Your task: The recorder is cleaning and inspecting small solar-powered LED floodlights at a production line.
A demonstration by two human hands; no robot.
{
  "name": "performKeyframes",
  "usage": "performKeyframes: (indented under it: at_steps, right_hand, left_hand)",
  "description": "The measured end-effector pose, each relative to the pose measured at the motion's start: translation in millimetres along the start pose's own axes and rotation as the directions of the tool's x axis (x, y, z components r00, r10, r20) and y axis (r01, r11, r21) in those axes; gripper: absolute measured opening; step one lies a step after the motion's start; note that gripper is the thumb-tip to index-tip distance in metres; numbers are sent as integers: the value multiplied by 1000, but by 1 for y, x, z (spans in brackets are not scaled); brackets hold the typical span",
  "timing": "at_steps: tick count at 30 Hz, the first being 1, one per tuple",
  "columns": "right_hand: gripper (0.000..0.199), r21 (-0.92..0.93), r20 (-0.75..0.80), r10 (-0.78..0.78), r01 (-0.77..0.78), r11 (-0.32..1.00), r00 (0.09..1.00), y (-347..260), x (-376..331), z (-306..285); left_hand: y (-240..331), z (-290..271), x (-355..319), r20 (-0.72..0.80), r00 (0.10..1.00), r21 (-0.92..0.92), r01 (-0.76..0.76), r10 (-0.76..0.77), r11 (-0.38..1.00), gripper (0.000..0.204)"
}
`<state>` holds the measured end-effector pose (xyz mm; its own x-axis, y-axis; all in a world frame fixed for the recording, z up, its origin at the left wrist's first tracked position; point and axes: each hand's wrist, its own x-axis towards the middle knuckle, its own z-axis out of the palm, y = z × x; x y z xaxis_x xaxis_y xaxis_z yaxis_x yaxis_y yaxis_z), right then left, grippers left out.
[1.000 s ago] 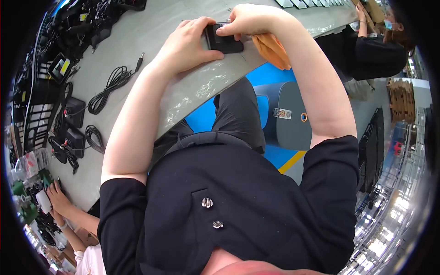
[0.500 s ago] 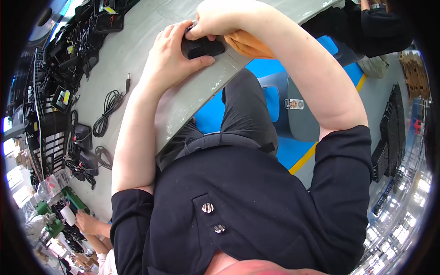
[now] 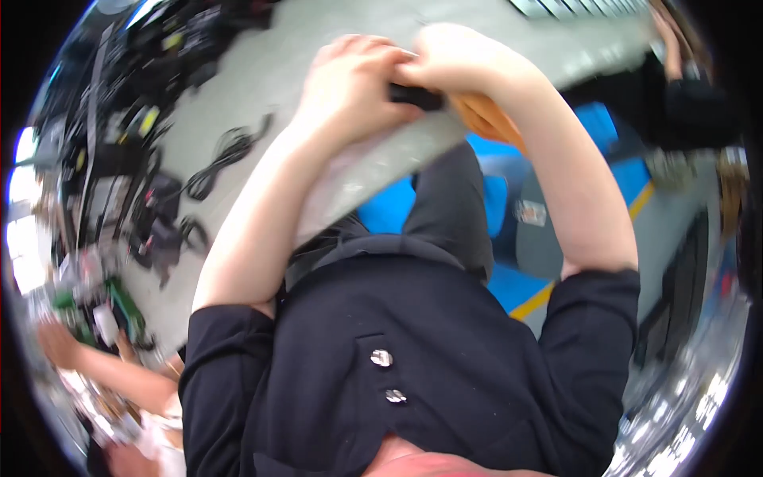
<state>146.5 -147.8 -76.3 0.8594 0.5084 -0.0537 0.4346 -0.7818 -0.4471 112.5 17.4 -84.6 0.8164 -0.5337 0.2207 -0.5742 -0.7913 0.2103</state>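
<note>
My left hand (image 3: 354, 83) curls around a black box-shaped thing (image 3: 416, 97) over the grey table, its thumb along the near side. Motion blur and my fingers hide what kind of thing it is. My right hand (image 3: 445, 62) is closed, its fingertips meeting my left fingers at the top of the black thing. From under the right palm and wrist hangs an orange cloth (image 3: 486, 119), bunched up; the part inside the hand is hidden.
Left of my left forearm lies a coiled black cable (image 3: 218, 163) on the table (image 3: 278, 87). Black adapters with cords (image 3: 163, 234) and a heap of black devices line the left side. Co-workers' arms (image 3: 119, 374) show at lower left and upper right. A grey chair (image 3: 540, 238) stands to the right.
The view has shifted and blurred, so the table scene sits lower and further right. Both hands stay together at the black thing. The co-worker at lower left has raised an arm outward.
</note>
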Motion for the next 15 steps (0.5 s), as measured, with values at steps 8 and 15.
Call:
performKeyframes:
  at_steps: [8, 15]
  right_hand:
    - [34, 134, -341, 121, -80, 988, 932, -34, -50, -26]
    - [31, 175, -255, 135, -92, 980, 957, -49, -81, -19]
  left_hand:
    - [-51, -40, -14, 196, 940, 347, 199, -278, 917, 53]
    - [-131, -73, -115, 28, 852, 344, 482, -523, 805, 68]
